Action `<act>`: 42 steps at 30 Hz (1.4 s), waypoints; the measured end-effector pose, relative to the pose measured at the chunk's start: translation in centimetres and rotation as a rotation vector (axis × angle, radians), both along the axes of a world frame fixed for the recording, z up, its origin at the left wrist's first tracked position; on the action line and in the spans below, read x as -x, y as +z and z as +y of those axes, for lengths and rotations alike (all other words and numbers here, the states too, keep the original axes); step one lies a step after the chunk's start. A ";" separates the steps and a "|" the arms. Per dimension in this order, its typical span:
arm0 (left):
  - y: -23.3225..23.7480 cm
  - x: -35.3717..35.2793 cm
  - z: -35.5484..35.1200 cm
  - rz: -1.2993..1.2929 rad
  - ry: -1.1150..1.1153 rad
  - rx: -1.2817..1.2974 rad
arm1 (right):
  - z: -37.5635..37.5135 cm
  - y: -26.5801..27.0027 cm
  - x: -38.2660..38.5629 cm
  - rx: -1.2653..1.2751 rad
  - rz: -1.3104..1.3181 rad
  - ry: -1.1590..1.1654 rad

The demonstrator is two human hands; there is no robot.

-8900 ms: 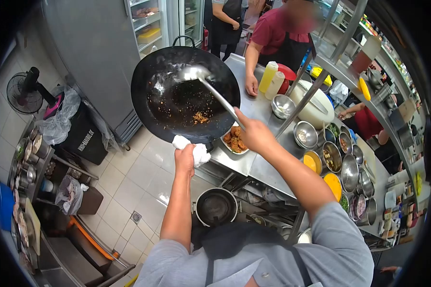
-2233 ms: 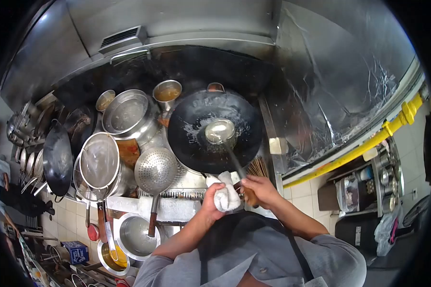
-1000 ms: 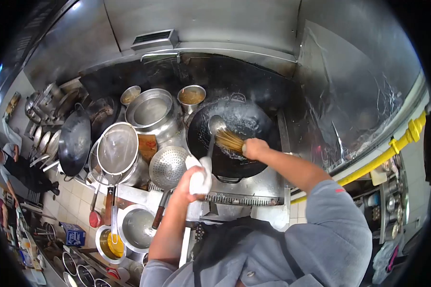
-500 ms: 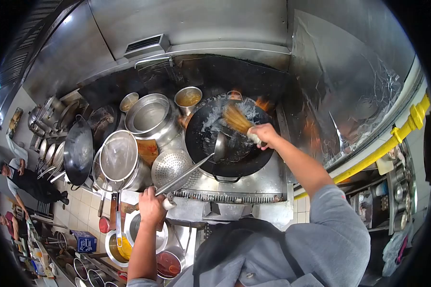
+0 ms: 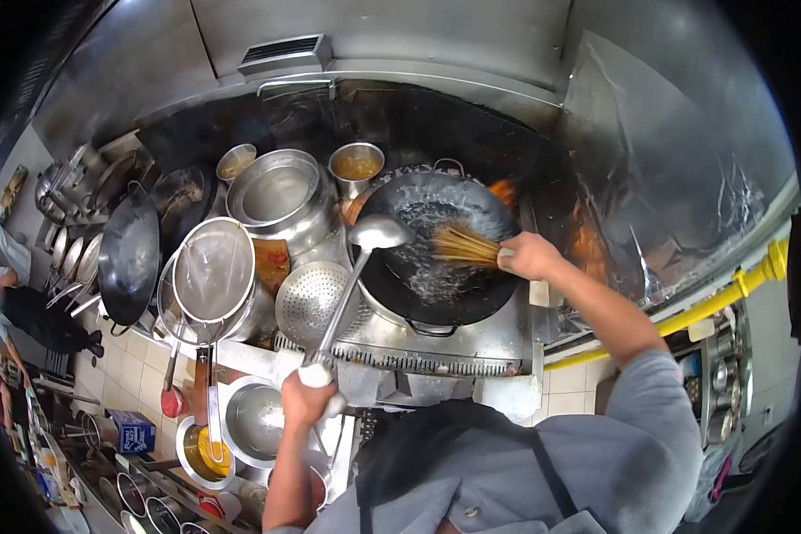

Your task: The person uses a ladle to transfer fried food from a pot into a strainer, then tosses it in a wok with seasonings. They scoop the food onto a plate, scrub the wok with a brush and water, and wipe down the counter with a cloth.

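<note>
My left hand (image 5: 306, 399) is closed round the handle of a metal ladle (image 5: 379, 233), with a white cloth (image 5: 314, 375) at the grip. The ladle's bowl is raised over the left rim of a large black wok (image 5: 399, 289). Closed on a bamboo wok brush (image 5: 465, 246), my right hand (image 5: 532, 258) is over the wok's right side. The brush's splayed bristles point left into the wok, where bubbling water (image 5: 432, 214) shows. Flames (image 5: 505, 190) rise behind the wok's far right rim.
Left of the wok stand a perforated strainer (image 5: 312, 301), a mesh sieve (image 5: 212, 276), a large steel pot (image 5: 280, 191) and a small pot of yellowish liquid (image 5: 356, 165). Another wok (image 5: 128, 267) leans farther left. A yellow pipe (image 5: 667, 319) runs along the right. A co-worker (image 5: 40, 316) stands far left.
My left hand has lifted the ladle out of the wok and up to its left rim. My right hand has moved slightly right, and the brush now lies flatter. The view has shifted.
</note>
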State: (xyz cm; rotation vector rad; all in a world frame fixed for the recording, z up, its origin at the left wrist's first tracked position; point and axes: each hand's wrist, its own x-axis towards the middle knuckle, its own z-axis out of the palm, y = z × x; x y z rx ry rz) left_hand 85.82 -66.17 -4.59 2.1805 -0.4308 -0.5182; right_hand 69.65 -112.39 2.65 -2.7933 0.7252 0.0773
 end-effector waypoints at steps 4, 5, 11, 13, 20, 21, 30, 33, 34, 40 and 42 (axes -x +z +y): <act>-3.4 2.2 1.0 0.129 0.178 0.183 | 4.4 0.7 -5.7 -0.186 0.303 0.259; -4.4 2.8 0.1 0.119 0.227 0.235 | 4.4 -0.9 -9.1 -0.182 0.311 0.125; -7.8 2.7 -3.1 0.058 0.337 0.115 | 7.8 -3.1 -13.2 -0.739 -0.051 -0.311; -10.7 2.4 -2.8 0.038 0.308 0.040 | 8.4 3.4 -9.1 -0.381 0.377 0.000; -11.8 1.9 -2.6 -0.097 0.271 -0.141 | -1.2 -0.6 -13.8 0.260 0.521 -0.157; -10.1 1.8 -2.6 0.053 0.290 -0.071 | -0.2 -1.7 -14.2 0.209 0.387 -0.124; -1.8 3.9 -8.3 0.943 0.442 0.705 | -2.3 -2.9 -14.2 0.084 0.168 -0.203; -6.1 4.0 -12.8 1.106 0.327 0.779 | 5.6 -3.9 -12.5 -0.296 0.176 -0.148; -5.7 4.1 -13.6 1.114 0.294 0.757 | 8.3 -1.7 -10.5 -0.454 0.245 -0.124; -5.9 5.7 -20.7 1.251 0.031 0.576 | 2.1 2.6 7.3 -0.216 0.300 0.042; -9.5 6.5 -22.6 1.001 0.108 0.475 | 0.5 5.8 6.2 0.183 0.428 -0.171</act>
